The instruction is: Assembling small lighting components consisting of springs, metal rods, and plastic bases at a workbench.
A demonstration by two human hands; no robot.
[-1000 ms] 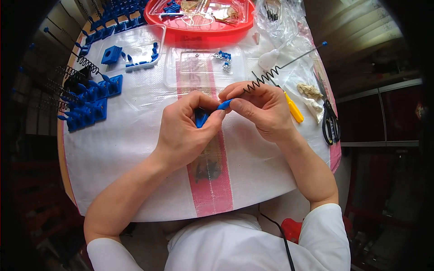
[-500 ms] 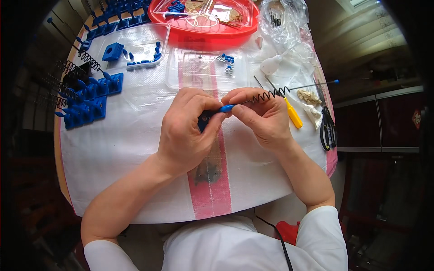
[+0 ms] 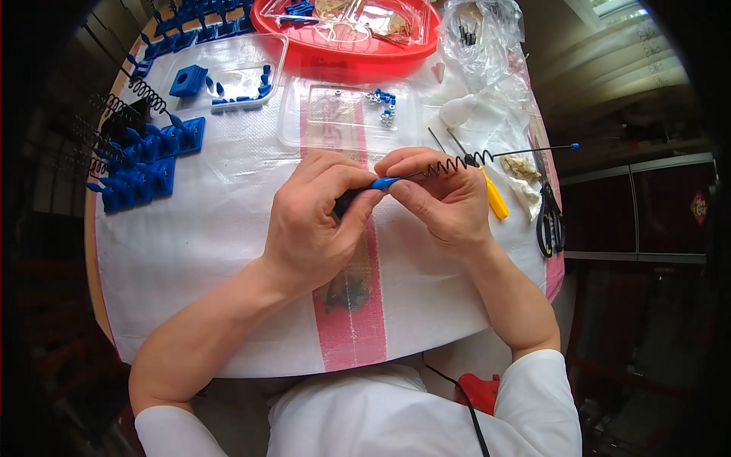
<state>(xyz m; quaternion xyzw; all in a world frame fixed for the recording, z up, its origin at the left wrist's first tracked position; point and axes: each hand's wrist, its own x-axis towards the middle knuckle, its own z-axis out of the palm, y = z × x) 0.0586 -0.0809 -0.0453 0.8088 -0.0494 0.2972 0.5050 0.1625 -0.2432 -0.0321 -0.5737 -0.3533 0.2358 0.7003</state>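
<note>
Over the middle of the table my two hands meet at a small blue plastic part. My left hand (image 3: 304, 217) is closed around its darker blue base, mostly hidden by the fingers; a blue tapered tip (image 3: 384, 183) pokes out toward the right. My right hand (image 3: 448, 212) pinches the near end of a thin black rod with a coil spring (image 3: 448, 166), right beside that tip. Whether the rod sits inside the tip I cannot tell. The rod runs off to the right and ends in a small blue cap (image 3: 576, 145).
Blue blocks with springs (image 3: 141, 183) stand at the left. Behind are a clear tray of blue parts (image 3: 283, 57), a clear lid with nuts (image 3: 293, 137) and a red basin (image 3: 358, 57). A yellow-handled screwdriver (image 3: 496, 198) and black scissors (image 3: 548, 221) lie right.
Both hands keep their grip at nearly the same place. The rod's capped far end has shifted slightly right and down; the whole view has moved a little.
</note>
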